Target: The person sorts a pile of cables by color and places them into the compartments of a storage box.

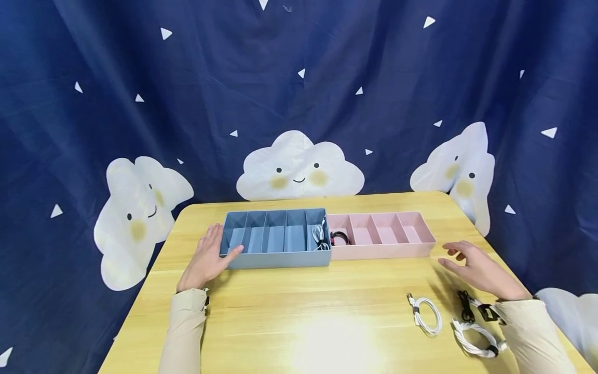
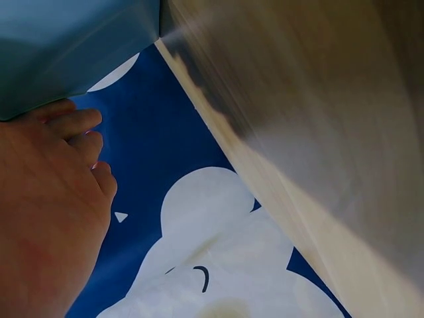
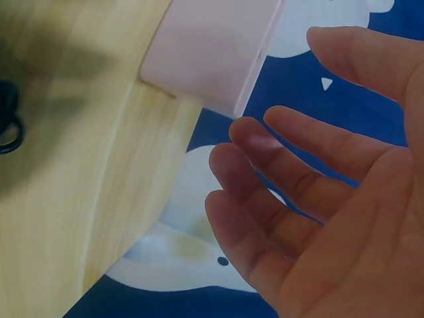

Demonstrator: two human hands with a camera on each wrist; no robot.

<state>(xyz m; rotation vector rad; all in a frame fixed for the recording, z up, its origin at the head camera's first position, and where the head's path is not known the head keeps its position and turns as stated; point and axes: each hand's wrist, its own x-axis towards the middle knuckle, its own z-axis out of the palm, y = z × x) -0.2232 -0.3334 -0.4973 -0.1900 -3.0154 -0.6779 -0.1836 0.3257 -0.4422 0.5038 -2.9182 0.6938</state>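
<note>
In the head view, my left hand (image 1: 207,258) touches the left end of a blue divided box (image 1: 280,259), fingers along its end wall and thumb at the front rim. The left wrist view shows the same hand (image 2: 56,205) against the blue wall. My right hand (image 1: 483,271) hovers above the table to the right of a pink divided box (image 1: 383,252), apart from it, with nothing held. Its fingers look loosely bent in the right wrist view. The boxes stand end to end. A white cable (image 1: 319,234) lies in the blue box's rightmost compartment; a black cable (image 1: 341,237) lies in the pink box's leftmost.
On the wooden table (image 1: 261,311), a coiled white cable (image 1: 434,317) lies at the front right. Beside it are a thicker white cable (image 1: 467,343) and a black cable (image 1: 465,306), partly under the right forearm. A blue curtain (image 1: 210,104) hangs behind the table.
</note>
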